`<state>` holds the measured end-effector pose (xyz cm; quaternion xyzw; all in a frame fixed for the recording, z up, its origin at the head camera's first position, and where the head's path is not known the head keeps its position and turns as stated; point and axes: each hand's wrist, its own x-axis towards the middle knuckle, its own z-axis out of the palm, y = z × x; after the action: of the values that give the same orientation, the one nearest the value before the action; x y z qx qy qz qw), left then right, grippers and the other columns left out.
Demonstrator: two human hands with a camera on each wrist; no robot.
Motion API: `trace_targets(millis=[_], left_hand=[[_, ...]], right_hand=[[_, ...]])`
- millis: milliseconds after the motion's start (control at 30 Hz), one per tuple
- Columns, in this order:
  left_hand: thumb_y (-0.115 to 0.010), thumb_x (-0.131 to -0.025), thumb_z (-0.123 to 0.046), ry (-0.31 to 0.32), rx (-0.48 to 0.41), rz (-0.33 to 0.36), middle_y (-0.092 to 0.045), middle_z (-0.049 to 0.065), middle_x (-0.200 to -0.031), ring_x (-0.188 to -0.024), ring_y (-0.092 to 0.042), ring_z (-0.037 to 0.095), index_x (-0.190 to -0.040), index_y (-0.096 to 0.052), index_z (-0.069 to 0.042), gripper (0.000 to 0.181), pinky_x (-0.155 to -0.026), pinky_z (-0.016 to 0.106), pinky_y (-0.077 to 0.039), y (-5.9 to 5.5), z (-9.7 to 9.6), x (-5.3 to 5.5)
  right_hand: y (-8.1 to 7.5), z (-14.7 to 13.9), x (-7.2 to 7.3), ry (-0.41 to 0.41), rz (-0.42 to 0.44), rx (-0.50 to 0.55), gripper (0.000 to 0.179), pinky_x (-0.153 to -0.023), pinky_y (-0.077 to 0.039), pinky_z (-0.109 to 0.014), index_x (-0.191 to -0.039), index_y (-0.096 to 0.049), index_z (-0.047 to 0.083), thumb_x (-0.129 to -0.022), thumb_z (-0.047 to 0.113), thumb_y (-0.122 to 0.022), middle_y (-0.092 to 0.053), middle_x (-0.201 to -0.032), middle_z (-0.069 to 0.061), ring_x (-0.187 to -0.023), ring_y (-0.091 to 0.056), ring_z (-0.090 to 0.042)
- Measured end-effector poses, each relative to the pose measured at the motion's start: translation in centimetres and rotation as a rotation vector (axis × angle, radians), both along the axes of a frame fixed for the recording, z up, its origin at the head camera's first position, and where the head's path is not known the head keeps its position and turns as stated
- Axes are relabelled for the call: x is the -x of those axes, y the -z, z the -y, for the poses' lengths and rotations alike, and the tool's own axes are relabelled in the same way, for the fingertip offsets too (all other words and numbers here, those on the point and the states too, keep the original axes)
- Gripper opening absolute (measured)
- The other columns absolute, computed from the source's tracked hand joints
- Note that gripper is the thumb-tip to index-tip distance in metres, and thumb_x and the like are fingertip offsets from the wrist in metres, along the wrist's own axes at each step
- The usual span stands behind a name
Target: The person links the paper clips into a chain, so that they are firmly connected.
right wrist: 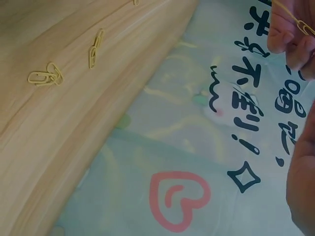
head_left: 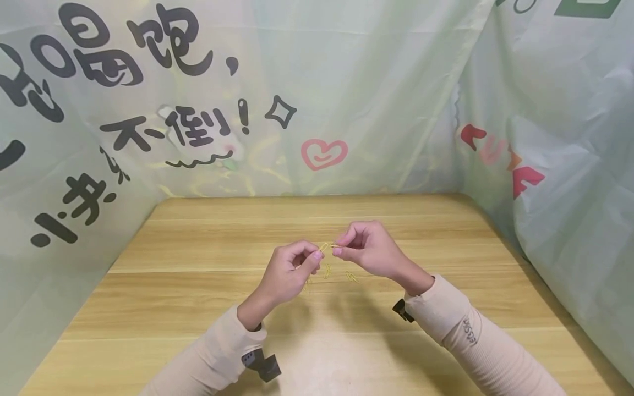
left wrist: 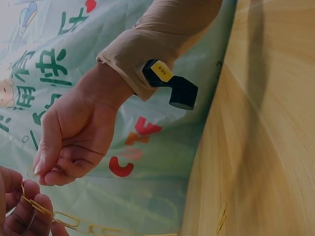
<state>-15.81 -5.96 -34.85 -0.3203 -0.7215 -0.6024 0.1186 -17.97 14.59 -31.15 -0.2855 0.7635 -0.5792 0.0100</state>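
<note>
Fingertips of my left hand (head_left: 289,272) pinch a yellow paper clip (head_left: 324,247). From that hand hangs a chain of linked yellow paper clips (left wrist: 66,220), seen in the left wrist view running toward the tabletop. Just to the right, my right hand (head_left: 373,250) pinches another thin yellow paper clip (head_left: 335,246) between thumb and index finger. The two clips' ends are close together; whether they touch I cannot tell. In the right wrist view, part of the left hand (right wrist: 290,39) shows at the upper right, and the right hand is mostly cut off.
Below the hands, more yellow paper clips lie on the wooden table (head_left: 198,308), in small groups: one group (head_left: 351,276) sits right of another (head_left: 327,270). A printed cloth (head_left: 386,110) hangs behind the table and at both sides.
</note>
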Motion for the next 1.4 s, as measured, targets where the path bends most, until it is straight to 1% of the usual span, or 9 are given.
trace_targets(millis=[167,300,400,533,700,867,1033,1233,1400], left_hand=[[-0.058,-0.093,0.002,-0.009,0.002,-0.001,-0.058,0.005,-0.068,-0.058,-0.054,0.027,-0.086,-0.065,0.003,0.010,-0.054,0.025,-0.046,0.0,0.0,0.0],[-0.057,-0.093,0.002,-0.003,-0.001,-0.005,-0.058,0.006,-0.069,-0.058,-0.055,0.029,-0.086,-0.064,0.003,0.010,-0.054,0.025,-0.047,0.2,0.1,0.2],[-0.057,-0.093,0.002,-0.005,0.003,-0.002,-0.058,0.006,-0.069,-0.059,-0.055,0.032,-0.087,-0.064,0.003,0.010,-0.054,0.025,-0.047,0.2,0.1,0.2],[-0.057,-0.093,0.002,-0.002,0.005,-0.008,-0.059,0.006,-0.069,-0.058,-0.055,0.028,-0.087,-0.065,0.003,0.010,-0.054,0.025,-0.047,0.2,0.1,0.1],[-0.058,-0.093,0.002,-0.006,0.012,-0.033,-0.059,0.005,-0.068,-0.058,-0.054,0.016,-0.086,-0.065,0.002,0.010,-0.053,0.025,-0.046,0.0,0.0,0.0],[-0.059,-0.093,0.001,-0.022,0.034,-0.084,-0.059,0.003,-0.067,-0.058,-0.053,0.013,-0.086,-0.066,0.001,0.010,-0.052,0.028,-0.047,0.1,0.0,0.1],[-0.059,-0.092,0.002,-0.029,0.042,-0.105,-0.059,0.003,-0.067,-0.058,-0.052,0.011,-0.086,-0.066,0.000,0.010,-0.051,0.030,-0.047,0.3,0.0,0.3],[-0.059,-0.092,0.001,-0.028,0.045,-0.110,-0.061,0.004,-0.069,-0.059,-0.053,0.012,-0.086,-0.066,0.000,0.010,-0.053,0.029,-0.048,0.2,0.0,0.2],[-0.059,-0.092,0.002,-0.038,0.064,-0.178,-0.061,0.004,-0.068,-0.059,-0.055,0.012,-0.086,-0.066,0.000,0.009,-0.054,0.029,-0.049,0.1,-0.1,0.3]], right_hand=[[0.0,-0.1,0.0,0.008,-0.005,0.021,0.017,-0.058,-0.051,-0.027,-0.078,-0.054,-0.002,-0.084,-0.010,-0.068,-0.065,-0.074,-0.010,-0.067,-0.066,-0.018],[0.1,0.0,0.0,-0.034,-0.027,0.076,0.015,-0.063,-0.054,-0.029,-0.077,-0.058,-0.005,-0.081,-0.012,-0.070,-0.065,-0.078,-0.017,-0.071,-0.066,-0.018],[0.1,0.1,0.1,-0.045,-0.048,0.105,0.013,-0.062,-0.054,-0.027,-0.075,-0.063,-0.005,-0.076,-0.015,-0.073,-0.067,-0.080,-0.013,-0.069,-0.064,-0.015],[0.2,0.0,0.0,-0.039,-0.097,0.083,0.013,-0.053,-0.048,-0.022,-0.084,-0.068,-0.009,-0.074,-0.014,-0.075,-0.065,-0.071,0.000,-0.059,-0.057,-0.010],[0.6,0.0,0.0,-0.057,-0.134,0.142,0.018,-0.054,-0.051,-0.026,-0.095,-0.066,-0.017,-0.077,-0.016,-0.071,-0.066,-0.070,0.001,-0.059,-0.060,-0.011],[0.6,0.4,-0.1,0.012,-0.155,0.181,0.014,-0.063,-0.055,-0.027,-0.098,-0.067,-0.017,-0.086,-0.010,-0.065,-0.072,-0.078,-0.006,-0.066,-0.067,-0.011],[0.6,0.7,0.0,0.067,-0.178,0.165,0.011,-0.067,-0.051,-0.023,-0.096,-0.068,-0.015,-0.087,-0.010,-0.064,-0.069,-0.089,-0.012,-0.080,-0.062,-0.011],[0.5,0.8,-0.2,0.089,-0.119,0.139,0.018,-0.059,-0.044,-0.024,-0.106,-0.066,-0.013,-0.090,-0.011,-0.060,-0.062,-0.079,0.004,-0.066,-0.051,-0.010],[0.0,1.1,-0.5,0.103,0.029,0.165,0.015,-0.063,-0.050,-0.027,-0.104,-0.062,-0.014,-0.091,-0.008,-0.060,-0.066,-0.078,-0.006,-0.067,-0.059,-0.012]])
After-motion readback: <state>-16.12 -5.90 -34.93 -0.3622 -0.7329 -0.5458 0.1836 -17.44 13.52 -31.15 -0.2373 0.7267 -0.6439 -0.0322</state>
